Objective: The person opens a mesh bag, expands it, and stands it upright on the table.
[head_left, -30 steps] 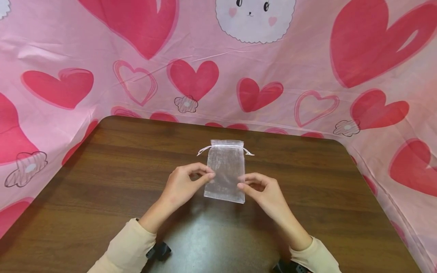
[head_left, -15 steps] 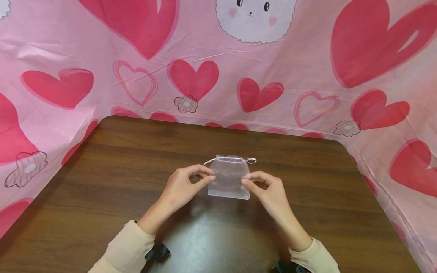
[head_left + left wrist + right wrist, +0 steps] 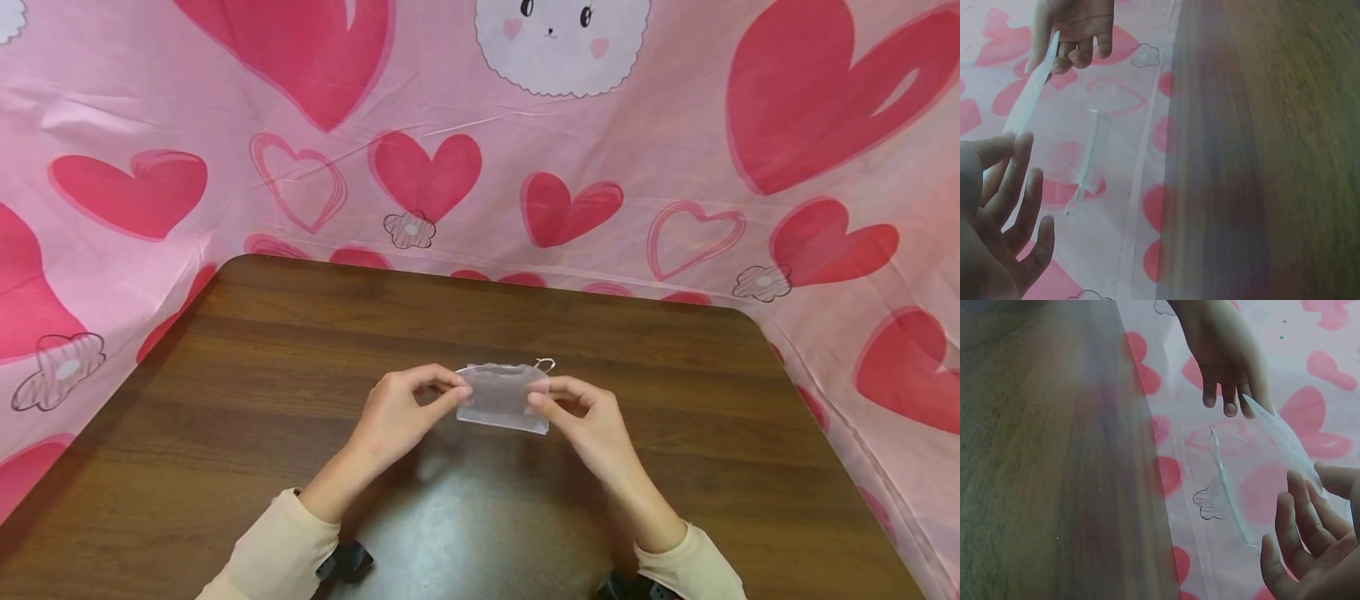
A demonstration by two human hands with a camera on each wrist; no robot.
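A small sheer white drawstring pouch [image 3: 501,402] is held up above the table between both hands. My left hand [image 3: 397,410] pinches its left edge between thumb and forefinger. On the right edge, my right hand [image 3: 596,425] pinches in the same way. The pouch's upper part bends back, away from me, so it looks short in the head view. A drawstring loop [image 3: 547,364] sticks out at the top right. In the left wrist view the gathered top band [image 3: 1090,156] hangs apart from the pinched part, and the remaining left fingers [image 3: 1032,206] stay loosely spread.
Below the hands lies a brown wooden table [image 3: 262,400] with rounded far corners. A pink cloth [image 3: 480,108] printed with hearts surrounds its back and sides. Black wrist devices [image 3: 348,560] sit by the beige sleeves [image 3: 273,546].
The pouch stood nearly full length in the head view one second ago; its top has since tipped back and down. Both hands keep their pinch, the right having shifted slightly right.
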